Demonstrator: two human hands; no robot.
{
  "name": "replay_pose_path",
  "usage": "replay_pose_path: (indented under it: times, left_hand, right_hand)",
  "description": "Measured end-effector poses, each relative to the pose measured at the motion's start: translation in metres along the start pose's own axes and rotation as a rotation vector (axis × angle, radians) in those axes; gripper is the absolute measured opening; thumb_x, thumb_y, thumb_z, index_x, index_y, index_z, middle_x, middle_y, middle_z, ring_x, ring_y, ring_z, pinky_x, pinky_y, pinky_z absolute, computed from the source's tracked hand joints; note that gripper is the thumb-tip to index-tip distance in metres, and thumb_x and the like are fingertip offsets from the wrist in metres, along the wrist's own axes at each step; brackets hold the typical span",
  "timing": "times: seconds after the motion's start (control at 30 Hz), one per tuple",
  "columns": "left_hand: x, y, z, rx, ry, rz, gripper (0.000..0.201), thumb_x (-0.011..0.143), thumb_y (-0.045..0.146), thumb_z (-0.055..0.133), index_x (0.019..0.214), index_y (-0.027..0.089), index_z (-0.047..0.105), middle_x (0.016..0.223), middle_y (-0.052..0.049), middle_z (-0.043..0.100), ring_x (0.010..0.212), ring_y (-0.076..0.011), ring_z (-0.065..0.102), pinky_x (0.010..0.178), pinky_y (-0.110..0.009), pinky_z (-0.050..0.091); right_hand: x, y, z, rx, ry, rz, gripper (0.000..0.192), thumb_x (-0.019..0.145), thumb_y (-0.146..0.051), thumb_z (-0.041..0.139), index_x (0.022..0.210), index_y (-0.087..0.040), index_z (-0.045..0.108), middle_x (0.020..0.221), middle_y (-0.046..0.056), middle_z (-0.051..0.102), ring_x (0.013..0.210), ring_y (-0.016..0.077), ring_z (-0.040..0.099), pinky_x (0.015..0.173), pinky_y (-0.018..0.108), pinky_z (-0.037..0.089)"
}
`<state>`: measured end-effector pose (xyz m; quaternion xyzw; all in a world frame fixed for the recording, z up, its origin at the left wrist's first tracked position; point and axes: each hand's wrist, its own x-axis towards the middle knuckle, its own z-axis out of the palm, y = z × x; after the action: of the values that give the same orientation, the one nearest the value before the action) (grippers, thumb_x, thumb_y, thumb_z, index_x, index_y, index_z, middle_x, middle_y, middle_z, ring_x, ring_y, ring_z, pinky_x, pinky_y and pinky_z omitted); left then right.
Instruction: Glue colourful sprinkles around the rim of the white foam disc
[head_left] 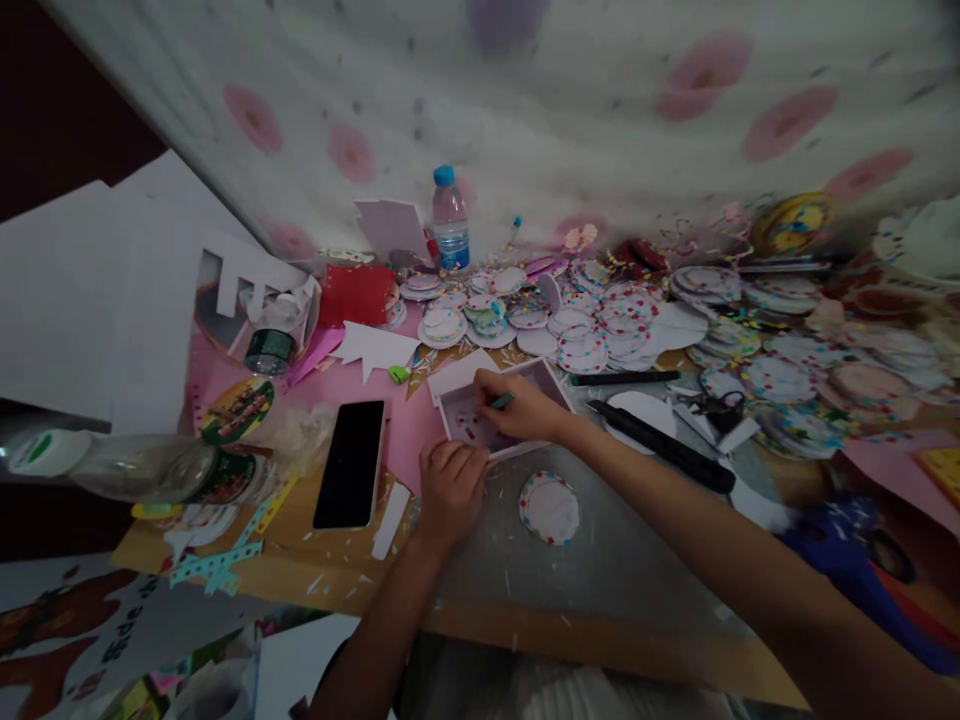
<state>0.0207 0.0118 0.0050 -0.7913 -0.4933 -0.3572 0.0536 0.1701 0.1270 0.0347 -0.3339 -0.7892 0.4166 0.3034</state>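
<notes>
A shallow white box [537, 447] with low walls lies in the middle of the table, small coloured specks on its floor. Inside it, my right hand [521, 405] is closed around a dark green pen-like stick [502, 400]; the working end is hidden by my fingers. My left hand [452, 487] has its fingers curled over the box's near left corner. Just in front of the box lies a round white disc [549, 508] edged with coloured dots.
Piles of dotted discs [600, 320] fill the back and right. A phone [350, 463], a lying bottle [142, 468] and a cut white star shape [375, 347] are left. An upright water bottle [451, 225] stands behind. A black cutter-like tool [664, 445] and blue-handled tool [855, 570] lie right.
</notes>
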Motion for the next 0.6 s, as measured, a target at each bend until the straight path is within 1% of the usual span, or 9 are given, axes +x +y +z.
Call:
replay_pose_path:
  times: [0.1, 0.17, 0.27, 0.33, 0.4, 0.43, 0.47, 0.53, 0.6]
  left_hand:
    - [-0.001, 0.000, -0.001, 0.012, -0.015, -0.009, 0.008, 0.091, 0.018, 0.057, 0.091, 0.018, 0.065, 0.076, -0.002, 0.071, 0.082, -0.0196, 0.060, 0.090, -0.039, 0.038]
    - [-0.001, -0.004, 0.000, 0.019, -0.025, -0.004, 0.008, 0.090, 0.018, 0.057, 0.093, 0.018, 0.065, 0.077, -0.003, 0.071, 0.083, -0.0200, 0.061, 0.091, -0.039, 0.038]
    - [0.005, -0.011, -0.002, 0.016, -0.041, -0.024, 0.008, 0.089, 0.018, 0.058, 0.093, 0.019, 0.065, 0.081, -0.003, 0.072, 0.087, -0.0208, 0.062, 0.095, -0.042, 0.036]
    - [0.015, -0.010, -0.008, 0.002, -0.045, -0.084, 0.011, 0.087, 0.020, 0.061, 0.097, 0.020, 0.065, 0.093, -0.005, 0.072, 0.095, -0.0229, 0.061, 0.097, -0.045, 0.036]
    - [0.026, -0.001, -0.021, -0.049, -0.032, -0.171, 0.024, 0.084, 0.025, 0.065, 0.108, 0.020, 0.063, 0.109, -0.009, 0.068, 0.104, -0.0263, 0.057, 0.097, -0.047, 0.037]
    - [0.031, 0.008, -0.029, -0.116, -0.006, -0.207, 0.031, 0.084, 0.028, 0.066, 0.113, 0.019, 0.061, 0.113, -0.011, 0.066, 0.107, -0.0270, 0.056, 0.097, -0.047, 0.038]
    - [0.036, 0.019, -0.038, -0.219, -0.005, -0.240, 0.032, 0.085, 0.028, 0.065, 0.115, 0.019, 0.060, 0.112, -0.011, 0.065, 0.108, -0.0260, 0.056, 0.096, -0.045, 0.040]
    - [0.043, 0.043, -0.056, -0.459, -0.048, -0.308, 0.024, 0.088, 0.028, 0.060, 0.110, 0.020, 0.061, 0.106, -0.008, 0.066, 0.104, -0.0222, 0.058, 0.091, -0.039, 0.046]
    - [0.046, 0.065, -0.068, -0.607, -0.114, -0.327, 0.015, 0.089, 0.027, 0.058, 0.102, 0.022, 0.064, 0.100, -0.005, 0.068, 0.098, -0.0199, 0.060, 0.089, -0.035, 0.047]
  right_hand:
    - [-0.004, -0.005, -0.009, 0.081, 0.070, 0.018, 0.018, 0.075, -0.021, 0.058, 0.074, -0.022, 0.040, 0.062, -0.007, 0.043, 0.057, 0.0099, 0.039, 0.055, 0.023, 0.030]
    - [-0.010, -0.013, -0.019, 0.136, 0.126, 0.027, 0.020, 0.080, -0.027, 0.057, 0.077, -0.023, 0.038, 0.064, -0.007, 0.044, 0.056, 0.0094, 0.043, 0.054, 0.023, 0.034]
    - [-0.026, -0.035, -0.034, 0.258, 0.214, 0.039, 0.026, 0.084, -0.033, 0.059, 0.078, -0.024, 0.036, 0.063, -0.007, 0.045, 0.054, 0.0089, 0.045, 0.052, 0.023, 0.037]
    - [-0.042, -0.054, -0.042, 0.376, 0.295, 0.060, 0.030, 0.082, -0.034, 0.064, 0.076, -0.024, 0.036, 0.062, -0.006, 0.048, 0.054, 0.0091, 0.047, 0.051, 0.023, 0.038]
    - [-0.061, -0.074, -0.045, 0.451, 0.373, 0.095, 0.030, 0.082, -0.033, 0.066, 0.075, -0.024, 0.038, 0.063, -0.005, 0.052, 0.054, 0.0094, 0.048, 0.049, 0.023, 0.037]
    - [-0.071, -0.083, -0.045, 0.467, 0.396, 0.110, 0.029, 0.082, -0.032, 0.067, 0.075, -0.024, 0.040, 0.063, -0.005, 0.052, 0.053, 0.0096, 0.048, 0.048, 0.023, 0.037]
    - [-0.081, -0.092, -0.043, 0.481, 0.419, 0.118, 0.028, 0.082, -0.031, 0.067, 0.075, -0.025, 0.040, 0.062, -0.005, 0.053, 0.052, 0.0099, 0.048, 0.047, 0.023, 0.037]
    - [-0.098, -0.104, -0.039, 0.511, 0.453, 0.127, 0.027, 0.082, -0.029, 0.067, 0.074, -0.025, 0.041, 0.062, -0.004, 0.055, 0.051, 0.0105, 0.048, 0.046, 0.023, 0.038]
    - [-0.113, -0.112, -0.033, 0.532, 0.477, 0.136, 0.026, 0.083, -0.028, 0.066, 0.073, -0.025, 0.042, 0.062, -0.003, 0.055, 0.051, 0.0110, 0.048, 0.046, 0.023, 0.039]
